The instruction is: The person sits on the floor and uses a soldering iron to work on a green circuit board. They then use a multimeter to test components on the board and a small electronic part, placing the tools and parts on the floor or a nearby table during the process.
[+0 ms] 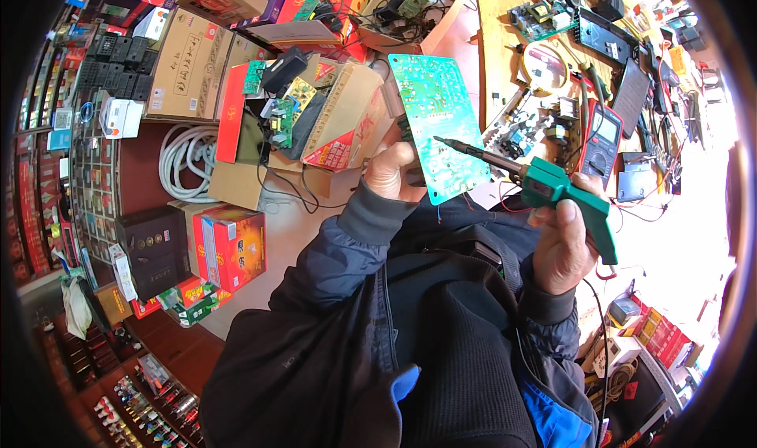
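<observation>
Iron at the board: soldering or desoldering seems in hand.
From the head view, the left hand (392, 172) pinches the board (445, 117) by its near left edge, just short of the bench (494, 14); its long axis runs away, leaning left. The right hand's (566, 247) fingers wrap the iron (569, 199), tip aimed left and slightly away, contact unclear. Next calls for a steady board and tip on a joint.

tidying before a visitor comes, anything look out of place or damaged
Mostly clutter: a black cable trails out of the open carton of heaped circuit boards, and loose parts lie scattered across the wooden table. I can't make out damage on the green board in the left hand.
</observation>
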A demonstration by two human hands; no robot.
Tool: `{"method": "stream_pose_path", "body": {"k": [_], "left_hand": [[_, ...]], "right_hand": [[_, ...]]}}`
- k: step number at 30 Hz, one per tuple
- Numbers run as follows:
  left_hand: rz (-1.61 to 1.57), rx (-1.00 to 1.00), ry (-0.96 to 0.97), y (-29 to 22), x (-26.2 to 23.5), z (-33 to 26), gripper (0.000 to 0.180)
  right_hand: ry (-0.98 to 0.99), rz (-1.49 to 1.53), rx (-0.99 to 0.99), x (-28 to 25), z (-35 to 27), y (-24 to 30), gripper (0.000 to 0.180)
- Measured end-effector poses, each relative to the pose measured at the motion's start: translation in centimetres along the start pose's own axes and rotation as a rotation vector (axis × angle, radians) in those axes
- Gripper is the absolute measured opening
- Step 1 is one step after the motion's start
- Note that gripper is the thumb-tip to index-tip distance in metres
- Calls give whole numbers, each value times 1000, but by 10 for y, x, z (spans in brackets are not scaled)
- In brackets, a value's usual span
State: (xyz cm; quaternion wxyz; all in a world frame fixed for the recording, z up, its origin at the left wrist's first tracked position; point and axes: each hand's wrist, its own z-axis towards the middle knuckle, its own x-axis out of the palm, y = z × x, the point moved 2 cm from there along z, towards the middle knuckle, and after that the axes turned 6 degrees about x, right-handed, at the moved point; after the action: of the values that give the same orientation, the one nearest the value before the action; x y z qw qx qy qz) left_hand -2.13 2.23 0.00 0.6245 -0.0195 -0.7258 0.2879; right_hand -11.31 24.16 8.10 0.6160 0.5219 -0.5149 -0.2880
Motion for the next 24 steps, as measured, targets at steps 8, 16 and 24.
{"method": "stream_pose_path", "body": {"k": [8, 16, 24], "left_hand": [[-136, 38, 47, 6, 3, 2, 66], [-115, 40, 70, 5, -1, 6, 76], [-80, 33, 4, 2, 3, 4, 87]], "right_hand": [[4, 31, -5, 5, 0, -6, 34], [10, 53, 42, 8, 0, -8, 34], [28, 45, 31, 11, -1, -6, 35]]}}
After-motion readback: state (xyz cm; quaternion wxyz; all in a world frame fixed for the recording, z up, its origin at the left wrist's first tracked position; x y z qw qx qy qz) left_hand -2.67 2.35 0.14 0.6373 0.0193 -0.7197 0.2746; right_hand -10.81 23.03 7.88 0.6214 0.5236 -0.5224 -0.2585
